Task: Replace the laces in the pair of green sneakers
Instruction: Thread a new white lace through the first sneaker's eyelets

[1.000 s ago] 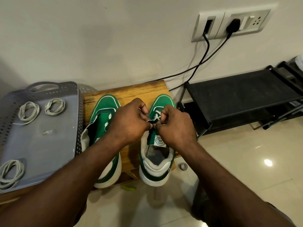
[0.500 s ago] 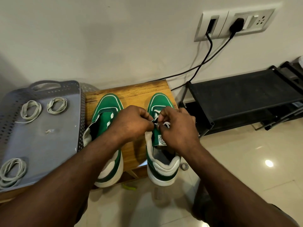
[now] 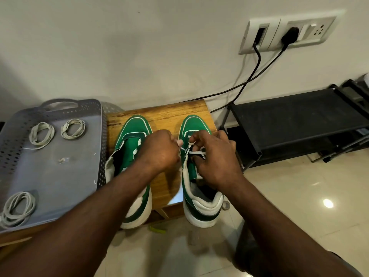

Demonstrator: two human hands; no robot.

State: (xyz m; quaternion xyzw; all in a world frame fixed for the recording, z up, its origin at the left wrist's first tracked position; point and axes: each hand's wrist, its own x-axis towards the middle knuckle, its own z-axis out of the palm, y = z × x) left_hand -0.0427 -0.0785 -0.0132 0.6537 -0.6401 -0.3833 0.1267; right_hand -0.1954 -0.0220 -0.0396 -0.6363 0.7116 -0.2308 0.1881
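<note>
Had drawn the left hand (image 3: 159, 151) a little to the left since a second before, off the right hand (image 3: 215, 156), after keeping the two knuckle to knuckle over the right sneaker (image 3: 196, 124). Pinched in its curled fingertips one end of the white lace (image 3: 196, 152), now stretched as a short taut run from that pinch to the eyelets. Kept the right hand over the sneaker's tongue, fingers curled round the lace where crossed between the eyelet rows. Could not tell whether threading in or drawing out. Judged as one crossing being worked, most likely a pull-through, with the shoe far from finished: only a row or two of lace seen, near the middle eyelets.

Found the right sneaker directly under the right hand and just right of the left hand, toe to the wall, heel past the near edge of the wooden bench (image 3: 165, 112). Left the left sneaker (image 3: 136, 126) beside it, partly under the left forearm, tongue open, no lace seen in its eyelets. Saw three coiled laces (image 3: 41, 133) in the grey tray (image 3: 60, 176) further left, well apart from both hands.
</note>
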